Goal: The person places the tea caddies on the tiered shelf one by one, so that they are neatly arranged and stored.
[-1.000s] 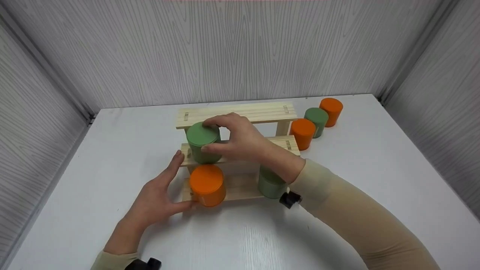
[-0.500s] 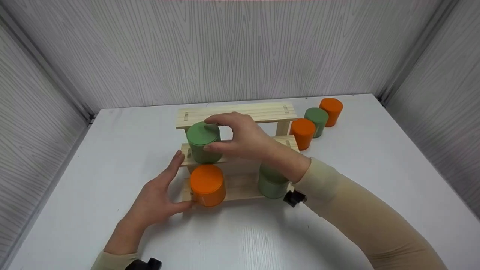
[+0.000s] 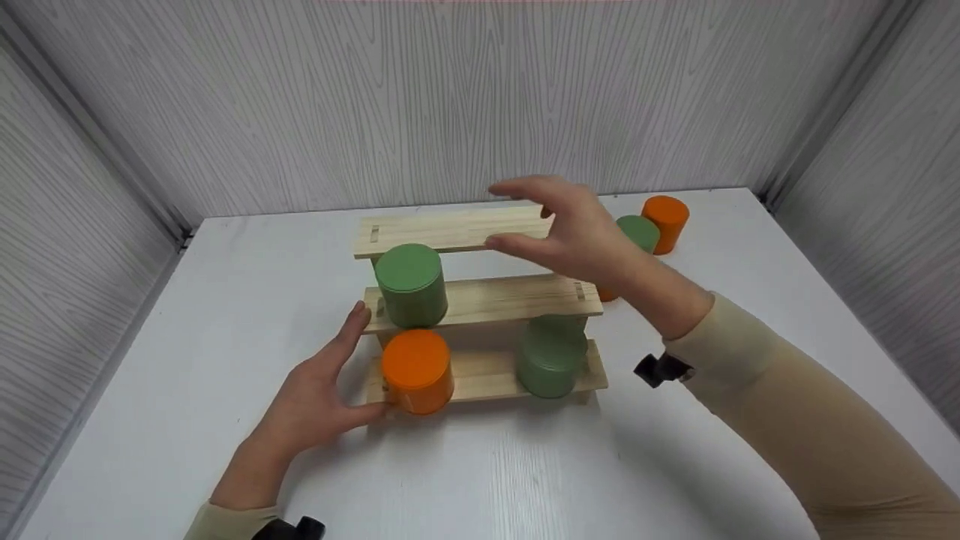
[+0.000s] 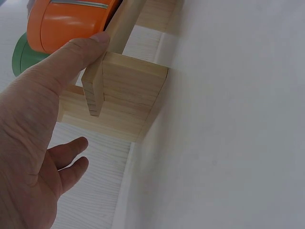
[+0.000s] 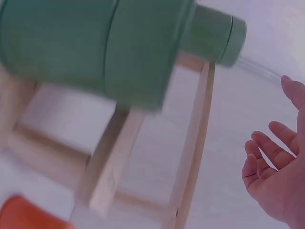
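Observation:
A three-tier wooden rack (image 3: pixel 517 298) stands on the white table. At the left end of its middle shelf sits a green canister (image 3: pixel 411 289), upright and apart from both hands. The bottom shelf bears an orange canister (image 3: pixel 417 373) at left and another green canister (image 3: pixel 551 360) at right. My left hand (image 3: pixel 315 394) steadies the rack's left end, its thumb against the bottom shelf and a fingertip by the middle shelf. In the left wrist view that thumb touches the wood beneath the orange canister (image 4: pixel 71 24). My right hand (image 3: pixel 581 232) hovers over the rack's right part, fingers spread, holding nothing.
Behind the right forearm, on the table right of the rack, stand an orange canister (image 3: pixel 666 221), a green canister (image 3: pixel 637 232) and a mostly hidden orange one (image 3: pixel 606 294). Grey wood-grain panels (image 3: pixel 420 97) enclose the table at the back and sides.
My right hand has let go of the green canister on the middle shelf and moved right and up. That canister stays in place. My left hand has not visibly moved.

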Tool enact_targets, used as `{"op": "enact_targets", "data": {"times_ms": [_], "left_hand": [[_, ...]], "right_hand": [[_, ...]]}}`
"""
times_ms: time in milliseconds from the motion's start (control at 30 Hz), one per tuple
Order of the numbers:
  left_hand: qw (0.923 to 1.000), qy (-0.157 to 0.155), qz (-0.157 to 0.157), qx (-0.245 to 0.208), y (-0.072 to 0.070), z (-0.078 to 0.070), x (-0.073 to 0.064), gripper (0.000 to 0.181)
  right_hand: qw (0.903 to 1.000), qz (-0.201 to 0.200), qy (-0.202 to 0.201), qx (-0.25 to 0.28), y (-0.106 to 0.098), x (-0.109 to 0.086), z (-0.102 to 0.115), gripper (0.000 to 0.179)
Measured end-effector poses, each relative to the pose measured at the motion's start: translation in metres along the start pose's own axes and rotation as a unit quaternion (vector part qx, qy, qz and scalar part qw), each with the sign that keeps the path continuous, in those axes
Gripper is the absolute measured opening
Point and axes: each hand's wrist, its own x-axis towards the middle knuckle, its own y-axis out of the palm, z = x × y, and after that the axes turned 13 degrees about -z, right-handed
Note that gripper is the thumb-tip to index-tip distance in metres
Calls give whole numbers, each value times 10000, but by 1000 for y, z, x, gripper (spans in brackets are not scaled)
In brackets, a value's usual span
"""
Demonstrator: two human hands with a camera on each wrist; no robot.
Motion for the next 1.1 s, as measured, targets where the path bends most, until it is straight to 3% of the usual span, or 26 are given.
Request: {"op": "enact_targets", "data": {"times_ms": [233,467,667,933,1100], "left_hand": [[10000,-1,-12,-16,0,1,-1,131],[10000,58,-40,-13,0,1,-2,129],[10000,-13,-6,29,2,1,-1,130],[10000,-8,4,57,1,0,-1,130],[10000,30,-5,42,1,0,0,129]], "right_hand": [[9967,-375,469,-541,-42,-2,-30,57],[9893,-656,1088,-718,-67,-13,-65,53],[9819,-669,1642,-670,-74,-28,-94,58],[9692,-199,2346,-720,-76,-46,-117,74],[9628,-52,2583,-787,-72,-55,-128,77]]}}
